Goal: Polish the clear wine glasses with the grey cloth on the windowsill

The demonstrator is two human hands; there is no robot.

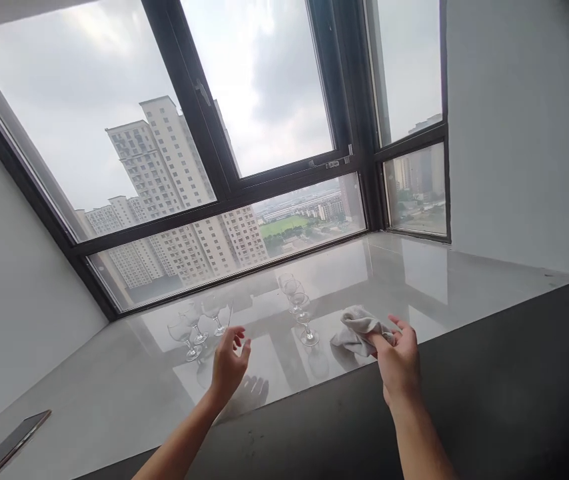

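Note:
My right hand (398, 357) pinches a crumpled grey-white cloth (357, 330) just above the glossy window sill (439, 280). My left hand (229, 363) hovers over the sill with its fingers curled apart and nothing in them. Just beyond it stand three clear stemmed glasses (195, 327) in a loose group. Another cluster of stemmed glasses (298, 303) stands between my hands, the nearest one (307, 320) just left of the cloth.
A large dark-framed window (214, 180) backs the sill, with tower blocks outside. White walls close both ends. A phone or tablet (12, 443) lies at the sill's near left corner. A dark surface (489, 373) runs along the sill's front edge.

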